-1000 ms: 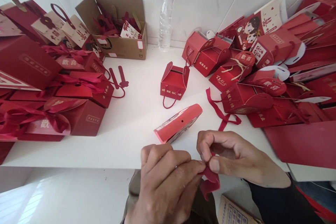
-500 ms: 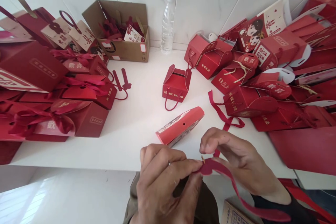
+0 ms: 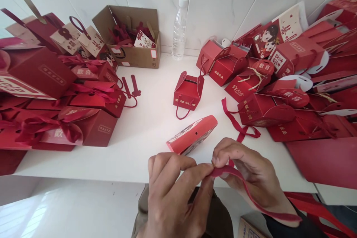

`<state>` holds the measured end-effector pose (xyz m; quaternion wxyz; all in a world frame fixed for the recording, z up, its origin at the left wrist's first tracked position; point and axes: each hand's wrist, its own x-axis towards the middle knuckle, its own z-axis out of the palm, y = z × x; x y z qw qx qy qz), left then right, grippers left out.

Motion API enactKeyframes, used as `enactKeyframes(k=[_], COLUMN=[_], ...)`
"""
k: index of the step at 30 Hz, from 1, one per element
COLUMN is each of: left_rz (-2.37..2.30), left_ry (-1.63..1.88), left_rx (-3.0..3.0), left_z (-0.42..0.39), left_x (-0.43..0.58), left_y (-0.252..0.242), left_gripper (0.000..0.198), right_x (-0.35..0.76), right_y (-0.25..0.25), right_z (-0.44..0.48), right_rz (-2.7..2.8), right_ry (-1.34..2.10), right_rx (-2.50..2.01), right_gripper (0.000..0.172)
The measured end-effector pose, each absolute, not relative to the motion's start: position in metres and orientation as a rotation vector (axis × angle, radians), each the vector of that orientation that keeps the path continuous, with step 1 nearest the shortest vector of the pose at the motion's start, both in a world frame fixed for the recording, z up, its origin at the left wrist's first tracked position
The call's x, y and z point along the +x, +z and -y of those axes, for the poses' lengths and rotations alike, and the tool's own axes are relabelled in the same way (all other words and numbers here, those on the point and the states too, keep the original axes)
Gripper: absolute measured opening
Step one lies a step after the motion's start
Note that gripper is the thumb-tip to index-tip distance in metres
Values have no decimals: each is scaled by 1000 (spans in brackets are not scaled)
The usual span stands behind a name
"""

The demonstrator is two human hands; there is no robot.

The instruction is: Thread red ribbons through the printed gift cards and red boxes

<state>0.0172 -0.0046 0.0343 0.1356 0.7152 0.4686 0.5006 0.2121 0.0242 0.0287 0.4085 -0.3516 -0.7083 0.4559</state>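
Note:
My left hand (image 3: 178, 193) pinches the end of a dark red felt strap (image 3: 279, 215) between thumb and index finger. My right hand (image 3: 248, 167) is closed at the same end, its fingertips on a small brass-coloured fastener (image 3: 213, 163) that is mostly hidden. From there the strap's free length curves down across my right palm and wrist. Just beyond my hands, a red gift box (image 3: 195, 134) with a small hole in its upper face lies on the white table (image 3: 139, 130). Behind that stands a small red box (image 3: 186, 96) with a rope handle.
Red gift boxes with ribbons (image 3: 92, 126) are piled at left, and more red boxes (image 3: 262, 108) at right. Two felt straps (image 3: 131, 86) lie by the left pile. A cardboard box (image 3: 134, 56) of straps and a water bottle (image 3: 180, 29) stand against the tiled wall.
My right thumb and index finger have come down onto the fastener at the strap's end, where they were apart above it. The view has shifted slightly.

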Motion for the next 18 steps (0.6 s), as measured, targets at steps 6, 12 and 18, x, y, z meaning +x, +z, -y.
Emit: enactKeyframes(k=[6, 12, 18], left_rz=[-1675, -1502, -1390], left_ry=[1611, 1546, 1596], left_rx=[1882, 1737, 1777], left_z=[1, -20, -25], left_x=[23, 17, 14], left_y=[25, 4, -2], left_gripper=[52, 26, 31], right_x=[211, 206, 201], right_y=[28, 30, 36], right_z=[-23, -29, -42], right_rz=[1690, 1722, 1891], right_ry=[1120, 1019, 838], right_rx=[-967, -1067, -1083], right_gripper=[14, 10, 5])
